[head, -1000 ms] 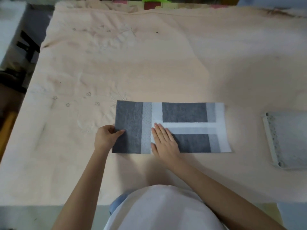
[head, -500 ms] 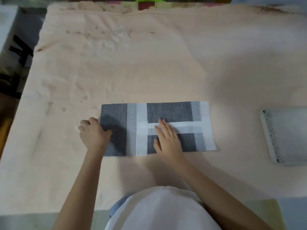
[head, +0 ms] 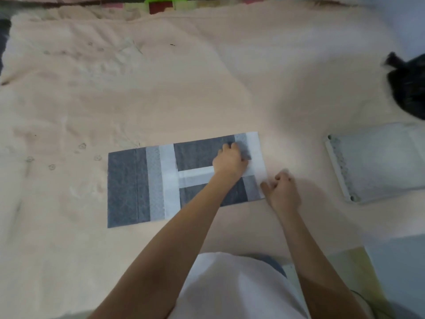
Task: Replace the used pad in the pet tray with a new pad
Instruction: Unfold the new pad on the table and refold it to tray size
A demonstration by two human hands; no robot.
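A folded pad [head: 128, 187], dark grey with lighter grey and white bands, lies flat on the peach cloth in front of me. My left hand [head: 230, 161] reaches across to the pad's right end, its fingers curled on the top layer there. My right hand [head: 284, 192] is at the pad's right edge near the lower corner, thumb and fingers pinched on the white border. The pet tray [head: 334, 166], pale grey with a perforated rim, sits to the right and is cut off by the frame edge. My hands are blurred.
A black plastic bag [head: 409, 88] lies at the far right, beyond the tray. The peach cloth [head: 161, 88] covers the whole work surface and is wrinkled at the left. Its near edge runs just in front of my body.
My left hand has left the pad's left end and crossed to its right end. My right hand slid from the pad's middle to its right edge. The black bag has come into view.
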